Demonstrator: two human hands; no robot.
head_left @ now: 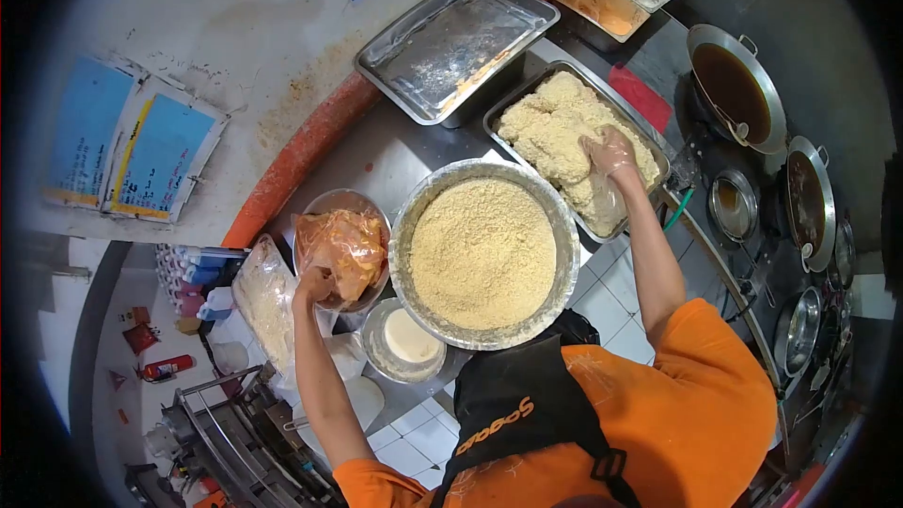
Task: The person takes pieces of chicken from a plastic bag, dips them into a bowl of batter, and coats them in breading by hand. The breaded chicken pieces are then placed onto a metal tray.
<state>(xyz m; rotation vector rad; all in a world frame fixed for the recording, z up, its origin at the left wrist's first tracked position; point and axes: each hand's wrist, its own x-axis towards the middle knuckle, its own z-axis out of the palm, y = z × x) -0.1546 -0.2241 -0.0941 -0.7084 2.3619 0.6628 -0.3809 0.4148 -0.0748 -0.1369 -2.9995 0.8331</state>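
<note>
A steel table point(386, 155) carries a big basin point(568, 245) of crumbs in the middle. Left of it stands a bowl point(339, 196) holding a bag point(343, 245) of orange pieces. Nearer is a small tub point(374, 357) of batter. Far right lies a deep tray point(517, 94) of breaded pieces, with an empty tray point(456, 42) beyond it.

1. I log sandy-yellow breadcrumbs point(484, 254) in the big round silver metal bowl point(567, 226).
2. Pale beige breaded pieces point(555, 127), grey rectangular steel tray point(513, 94).
3. Clear plastic bag of orange-red marinated meat point(343, 245).
4. Cream-white batter point(411, 336).
5. I see a bright orange shirt point(715, 395) and a black apron point(513, 386) with orange lettering.
6. Blue wall posters point(160, 150), one with a yellow stripe.
</note>
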